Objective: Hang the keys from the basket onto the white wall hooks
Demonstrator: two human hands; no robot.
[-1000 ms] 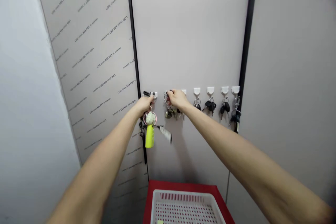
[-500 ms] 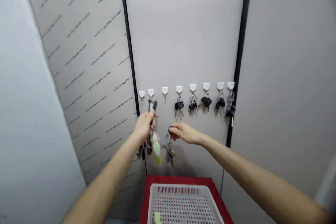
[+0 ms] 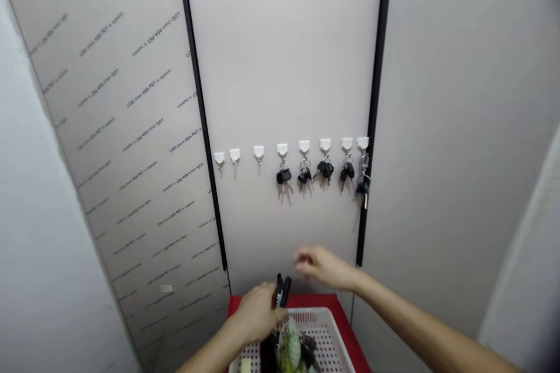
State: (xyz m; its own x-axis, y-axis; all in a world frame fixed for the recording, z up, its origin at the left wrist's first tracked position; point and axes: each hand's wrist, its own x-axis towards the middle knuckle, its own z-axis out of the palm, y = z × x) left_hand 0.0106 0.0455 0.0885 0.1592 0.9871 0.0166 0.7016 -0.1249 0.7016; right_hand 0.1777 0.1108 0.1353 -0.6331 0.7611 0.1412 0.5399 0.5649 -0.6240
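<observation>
My left hand (image 3: 258, 315) is closed around a bunch of keys with a black strap (image 3: 280, 294), low over the white plastic basket (image 3: 341, 338). Below the fingers, a pale green leaf-shaped charm (image 3: 293, 349) and dark keys (image 3: 310, 347) hang into or lie in the basket; which of the two I cannot tell. My right hand (image 3: 326, 268) is in the air above the basket's far right side, its fingertips blurred, loosely curled and apart, with nothing visible in them.
White hooks (image 3: 258, 152) run in a row across the wall panel. Several bunches of black-headed keys (image 3: 325, 169) hang from those on the right; the three left hooks are bare. The basket stands on a red surface (image 3: 356, 349). Black vertical strips (image 3: 203, 122) edge the panel.
Both hands have come down from below the hooks toward the basket. The left has carried its keys there. The keys that hung from my right hand are no longer in it.
</observation>
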